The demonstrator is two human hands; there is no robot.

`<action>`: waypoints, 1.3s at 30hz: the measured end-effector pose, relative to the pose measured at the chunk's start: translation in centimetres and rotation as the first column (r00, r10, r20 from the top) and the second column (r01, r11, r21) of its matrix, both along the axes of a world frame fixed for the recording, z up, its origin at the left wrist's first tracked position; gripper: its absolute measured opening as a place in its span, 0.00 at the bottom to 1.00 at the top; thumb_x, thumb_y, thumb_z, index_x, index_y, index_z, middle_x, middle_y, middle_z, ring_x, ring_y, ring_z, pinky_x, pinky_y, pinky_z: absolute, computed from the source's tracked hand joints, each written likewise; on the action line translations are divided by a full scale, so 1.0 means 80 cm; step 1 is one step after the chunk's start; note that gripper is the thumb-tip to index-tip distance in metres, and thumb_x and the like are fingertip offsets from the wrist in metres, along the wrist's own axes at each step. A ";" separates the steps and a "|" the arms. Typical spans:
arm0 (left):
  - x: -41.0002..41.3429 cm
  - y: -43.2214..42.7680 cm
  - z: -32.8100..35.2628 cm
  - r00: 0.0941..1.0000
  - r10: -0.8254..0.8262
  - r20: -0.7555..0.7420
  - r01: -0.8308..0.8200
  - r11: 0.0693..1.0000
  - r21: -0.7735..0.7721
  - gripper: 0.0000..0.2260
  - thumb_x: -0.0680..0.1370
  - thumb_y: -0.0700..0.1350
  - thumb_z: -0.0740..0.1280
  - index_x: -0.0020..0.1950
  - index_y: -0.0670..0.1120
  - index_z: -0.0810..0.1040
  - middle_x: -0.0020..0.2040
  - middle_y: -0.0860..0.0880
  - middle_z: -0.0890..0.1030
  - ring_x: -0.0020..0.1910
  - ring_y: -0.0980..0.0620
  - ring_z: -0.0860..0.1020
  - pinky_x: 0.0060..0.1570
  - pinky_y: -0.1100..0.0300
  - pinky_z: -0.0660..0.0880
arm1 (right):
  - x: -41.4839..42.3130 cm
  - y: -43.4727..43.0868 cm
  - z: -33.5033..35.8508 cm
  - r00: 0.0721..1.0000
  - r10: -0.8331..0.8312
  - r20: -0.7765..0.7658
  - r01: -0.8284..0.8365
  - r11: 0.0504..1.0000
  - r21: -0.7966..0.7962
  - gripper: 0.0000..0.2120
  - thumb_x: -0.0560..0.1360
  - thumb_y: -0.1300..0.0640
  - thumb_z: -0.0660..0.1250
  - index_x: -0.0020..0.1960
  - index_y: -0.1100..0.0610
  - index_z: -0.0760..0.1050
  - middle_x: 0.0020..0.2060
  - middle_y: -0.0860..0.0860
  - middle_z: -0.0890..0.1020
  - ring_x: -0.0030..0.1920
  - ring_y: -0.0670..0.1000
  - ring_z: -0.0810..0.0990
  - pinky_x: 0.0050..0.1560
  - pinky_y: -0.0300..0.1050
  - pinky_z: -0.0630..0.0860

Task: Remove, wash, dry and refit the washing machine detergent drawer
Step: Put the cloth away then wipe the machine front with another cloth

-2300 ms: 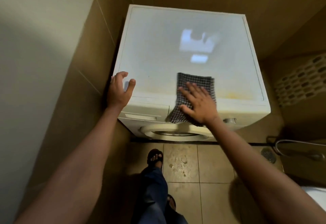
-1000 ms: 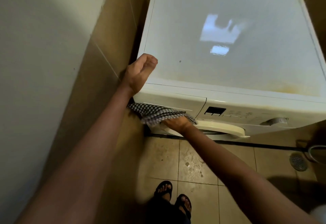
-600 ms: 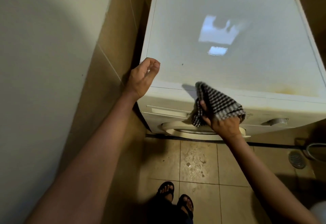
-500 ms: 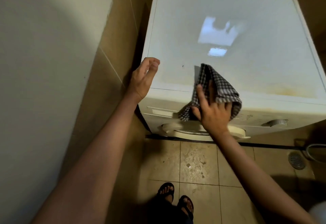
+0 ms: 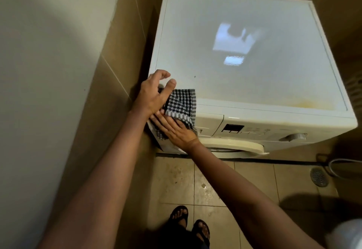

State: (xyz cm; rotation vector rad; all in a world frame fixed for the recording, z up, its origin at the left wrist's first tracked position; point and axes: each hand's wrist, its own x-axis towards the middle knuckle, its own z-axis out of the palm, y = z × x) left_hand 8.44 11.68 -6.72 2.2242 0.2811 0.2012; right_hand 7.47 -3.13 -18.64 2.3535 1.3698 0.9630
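Note:
A white front-loading washing machine [image 5: 254, 68] stands against the tiled wall. A black-and-white checked cloth [image 5: 181, 104] is draped over its front left corner, covering most of the detergent drawer front [image 5: 208, 121], which sits flush in the panel. My right hand [image 5: 174, 129] lies flat with straight fingers on the lower part of the cloth, pressing it against the drawer front. My left hand [image 5: 154, 92] hovers at the machine's left top corner, fingers loosely bent, its palm over the cloth's left edge. Whether it touches the cloth I cannot tell.
The control panel with a display [image 5: 232, 128] and a dial [image 5: 293, 136] lies right of the drawer; the door rim [image 5: 235, 147] below. A wall stands close on the left. The tiled floor holds a drain [image 5: 319, 176] and a hose at right. My sandalled feet [image 5: 188, 223] stand below.
My right hand carried the cloth from the middle of the front panel left to the drawer corner and laid it flat. My left hand shifted slightly over the cloth's edge.

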 end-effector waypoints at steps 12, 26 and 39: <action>0.001 -0.020 0.000 0.969 0.227 0.098 -0.215 0.969 -0.123 0.12 0.79 0.49 0.66 0.58 0.43 0.77 0.55 0.51 0.79 0.53 0.58 0.74 0.42 0.83 0.64 | 0.081 -0.181 0.109 0.662 -0.379 -0.647 0.564 0.820 0.097 0.35 0.74 0.28 0.47 0.76 0.43 0.59 0.75 0.52 0.63 0.75 0.55 0.62 0.73 0.55 0.56; 0.004 -0.022 0.001 0.953 0.247 0.174 -0.207 0.953 -0.221 0.29 0.72 0.61 0.60 0.64 0.41 0.73 0.63 0.47 0.75 0.61 0.55 0.72 0.57 0.71 0.67 | 0.123 0.065 0.136 0.494 -0.389 -0.778 0.456 0.877 -0.149 0.35 0.77 0.33 0.42 0.79 0.49 0.42 0.78 0.52 0.44 0.77 0.58 0.39 0.74 0.61 0.38; 0.009 -0.037 -0.001 0.955 0.272 0.115 -0.265 0.961 -0.074 0.24 0.74 0.55 0.64 0.64 0.40 0.73 0.63 0.44 0.76 0.63 0.47 0.73 0.59 0.61 0.66 | 0.126 -0.182 0.135 0.491 -0.386 -0.781 0.456 0.878 -0.148 0.31 0.75 0.31 0.41 0.76 0.38 0.44 0.77 0.44 0.48 0.78 0.50 0.45 0.76 0.50 0.38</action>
